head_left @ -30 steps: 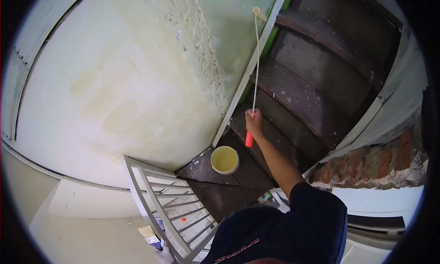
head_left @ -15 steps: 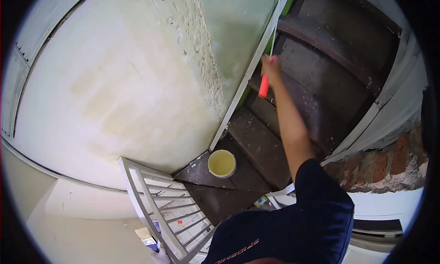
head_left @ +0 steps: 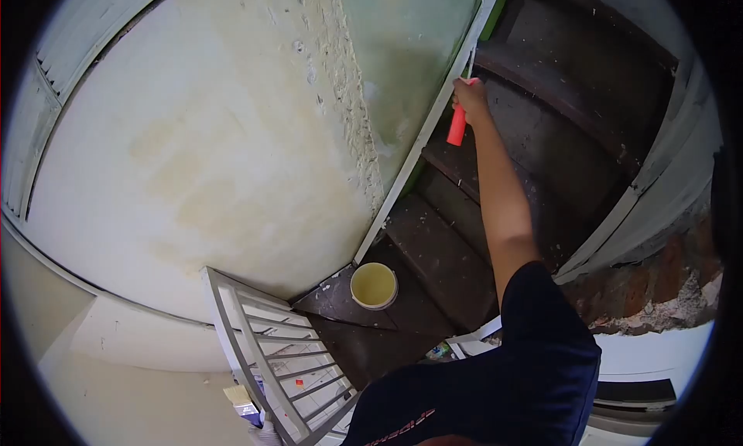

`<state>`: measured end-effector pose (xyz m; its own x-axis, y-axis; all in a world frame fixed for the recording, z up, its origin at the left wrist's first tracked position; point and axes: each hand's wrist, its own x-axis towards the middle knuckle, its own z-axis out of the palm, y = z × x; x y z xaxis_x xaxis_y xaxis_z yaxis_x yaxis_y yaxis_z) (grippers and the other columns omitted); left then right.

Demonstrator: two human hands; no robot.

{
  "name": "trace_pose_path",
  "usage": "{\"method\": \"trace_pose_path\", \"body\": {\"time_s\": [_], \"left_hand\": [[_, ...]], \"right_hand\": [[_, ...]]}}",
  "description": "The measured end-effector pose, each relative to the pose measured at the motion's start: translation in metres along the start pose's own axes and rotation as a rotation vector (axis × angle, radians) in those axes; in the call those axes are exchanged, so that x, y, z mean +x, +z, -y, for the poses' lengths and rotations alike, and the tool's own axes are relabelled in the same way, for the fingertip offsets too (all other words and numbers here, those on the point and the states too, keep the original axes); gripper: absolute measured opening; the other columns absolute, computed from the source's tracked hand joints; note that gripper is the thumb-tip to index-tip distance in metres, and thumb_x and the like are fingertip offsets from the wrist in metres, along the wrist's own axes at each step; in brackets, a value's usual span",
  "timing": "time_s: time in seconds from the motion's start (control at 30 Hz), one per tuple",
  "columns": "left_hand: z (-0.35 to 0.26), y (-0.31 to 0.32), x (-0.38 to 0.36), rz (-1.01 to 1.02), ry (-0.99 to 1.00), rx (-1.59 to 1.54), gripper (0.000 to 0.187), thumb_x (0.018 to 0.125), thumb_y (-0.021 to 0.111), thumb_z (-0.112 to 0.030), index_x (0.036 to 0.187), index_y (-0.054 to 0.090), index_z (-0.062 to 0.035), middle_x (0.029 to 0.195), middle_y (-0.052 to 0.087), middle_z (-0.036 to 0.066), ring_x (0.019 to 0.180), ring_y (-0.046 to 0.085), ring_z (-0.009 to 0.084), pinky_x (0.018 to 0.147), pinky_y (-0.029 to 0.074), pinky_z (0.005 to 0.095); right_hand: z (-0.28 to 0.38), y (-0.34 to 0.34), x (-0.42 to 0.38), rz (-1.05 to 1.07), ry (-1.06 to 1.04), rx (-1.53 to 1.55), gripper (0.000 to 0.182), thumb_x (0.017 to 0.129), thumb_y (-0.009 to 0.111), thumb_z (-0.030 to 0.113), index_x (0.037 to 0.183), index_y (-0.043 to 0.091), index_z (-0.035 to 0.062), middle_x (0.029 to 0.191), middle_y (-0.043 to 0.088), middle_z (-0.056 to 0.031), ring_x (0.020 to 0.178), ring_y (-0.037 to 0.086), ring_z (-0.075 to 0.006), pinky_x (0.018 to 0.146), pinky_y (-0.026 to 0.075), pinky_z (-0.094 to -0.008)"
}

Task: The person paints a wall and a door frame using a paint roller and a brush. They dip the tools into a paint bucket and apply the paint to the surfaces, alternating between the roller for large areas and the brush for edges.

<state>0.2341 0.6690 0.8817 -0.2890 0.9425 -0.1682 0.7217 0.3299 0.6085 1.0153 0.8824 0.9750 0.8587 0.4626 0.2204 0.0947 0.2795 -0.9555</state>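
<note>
My right hand (head_left: 470, 98) is stretched up along the stair side, its fingers wrapped around the red handle of a paint roller (head_left: 457, 127). A thin pale rod runs upward from the handle beside the white stair trim (head_left: 426, 129); the roller's head lies outside the view. At the lower left, by the railing, my left hand (head_left: 267, 433) wears a pale glove and is closed on a wide paintbrush (head_left: 244, 403) with light bristles. Part of that hand is cut off by the frame edge. A white bucket (head_left: 395, 290) with a pale yellowish inside stands on the stair below my right arm.
Dark, speckled wooden stairs (head_left: 433, 241) climb to the upper right. Left of them rises a patchy wall (head_left: 255, 136) with a rough plaster strip. A slatted railing (head_left: 224, 307) borders the drop at lower left. Exposed brick (head_left: 646, 291) shows at right.
My right hand has moved slightly up and to the right with the roller handle. The left hand with the paintbrush has barely shifted, and the bucket stays put.
</note>
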Motion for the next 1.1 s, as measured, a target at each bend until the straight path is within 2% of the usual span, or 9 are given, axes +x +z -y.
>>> {"method": "trace_pose_path", "body": {"time_s": [0.1,0.27,0.3,0.43,0.6,0.67,0.93,0.97,1.1], "left_hand": [[0.148,0.04,0.059,0.073,0.091,-0.511,0.031,0.091,0.064,-0.022,0.108,0.063,0.0036,0.091,0.06,0.003,0.076,0.05,0.0127,0.067,0.046,0.0281],[0.103,0.026,0.04,-0.059,0.093,-0.266,0.03,0.089,0.066,-0.023,0.103,0.065,0.0031,0.085,0.059,0.0,0.071,0.05,0.0125,0.059,0.045,0.03],[0.109,0.026,0.043,-0.032,0.054,-0.265,0.03,0.089,0.066,-0.024,0.102,0.066,0.003,0.084,0.059,0.0,0.071,0.049,0.0121,0.059,0.044,0.0299],[0.115,0.032,0.047,0.011,0.06,-0.449,0.028,0.087,0.067,-0.018,0.105,0.064,0.0032,0.087,0.064,0.004,0.074,0.057,0.0136,0.064,0.049,0.0294],[0.075,0.029,0.033,-0.016,0.078,-0.542,0.029,0.08,0.072,-0.016,0.099,0.065,0.0052,0.084,0.066,0.005,0.074,0.059,0.0136,0.068,0.049,0.0315],[0.082,0.027,0.036,-0.032,0.092,-0.369,0.028,0.08,0.072,-0.018,0.097,0.066,0.0041,0.082,0.066,0.004,0.072,0.058,0.0121,0.066,0.048,0.0301],[0.071,0.03,0.033,-0.069,0.11,-0.491,0.022,0.081,0.07,-0.015,0.092,0.067,0.0034,0.079,0.065,0.002,0.069,0.056,0.0118,0.066,0.047,0.0295],[0.069,0.029,0.032,-0.032,0.074,-0.517,0.021,0.081,0.07,-0.015,0.092,0.067,0.0035,0.079,0.064,0.002,0.069,0.055,0.0116,0.066,0.047,0.0294],[0.08,0.026,0.036,-0.014,0.025,-0.444,0.023,0.081,0.07,-0.014,0.094,0.066,0.0046,0.081,0.065,0.003,0.072,0.055,0.0118,0.066,0.046,0.0289]], "right_hand": [[-0.028,0.013,-0.027,-0.112,-0.065,-0.082,0.019,0.086,0.056,0.015,0.069,0.052,0.0064,0.053,0.047,-0.0011,0.041,0.048,-0.0133,0.039,0.04,-0.0304],[-0.166,0.033,-0.187,-0.132,0.014,-0.165,0.016,0.088,0.062,0.016,0.09,0.051,0.0045,0.063,0.051,-0.0046,0.04,0.047,-0.0151,0.035,0.037,-0.0316],[-0.201,0.033,-0.236,-0.123,0.046,-0.3,0.021,0.085,0.064,0.018,0.092,0.05,0.004,0.071,0.057,-0.0111,0.066,0.06,-0.0261,0.06,0.047,-0.0394],[-0.252,0.024,-0.403,0.001,0.17,-0.405,0.019,0.084,0.064,0.017,0.087,0.052,0.0034,0.074,0.057,-0.0151,0.071,0.06,-0.0319,0.067,0.047,-0.0395],[-0.205,0.037,-0.304,-0.103,0.029,-0.299,0.02,0.084,0.064,0.02,0.087,0.052,0.0043,0.072,0.057,-0.0142,0.071,0.061,-0.0318,0.065,0.047,-0.0427],[-0.18,0.042,-0.24,-0.081,0.08,-0.177,0.017,0.089,0.061,0.019,0.095,0.05,0.0067,0.063,0.051,-0.0042,0.042,0.05,-0.0146,0.037,0.04,-0.0305],[-0.288,0.025,-0.319,-0.075,0.005,-0.262,0.017,0.086,0.063,0.017,0.093,0.05,0.009,0.07,0.053,-0.0041,0.044,0.048,-0.0126,0.04,0.041,-0.0275],[-0.277,0.024,-0.35,-0.058,0.077,-0.296,0.02,0.084,0.065,0.02,0.088,0.054,0.0028,0.077,0.061,-0.0162,0.078,0.064,-0.0294,0.07,0.048,-0.0396],[-0.246,0.036,-0.331,-0.06,0.208,-0.228,0.019,0.085,0.064,0.017,0.087,0.053,0.0025,0.071,0.06,-0.0125,0.065,0.063,-0.0253,0.061,0.049,-0.0366]]}}
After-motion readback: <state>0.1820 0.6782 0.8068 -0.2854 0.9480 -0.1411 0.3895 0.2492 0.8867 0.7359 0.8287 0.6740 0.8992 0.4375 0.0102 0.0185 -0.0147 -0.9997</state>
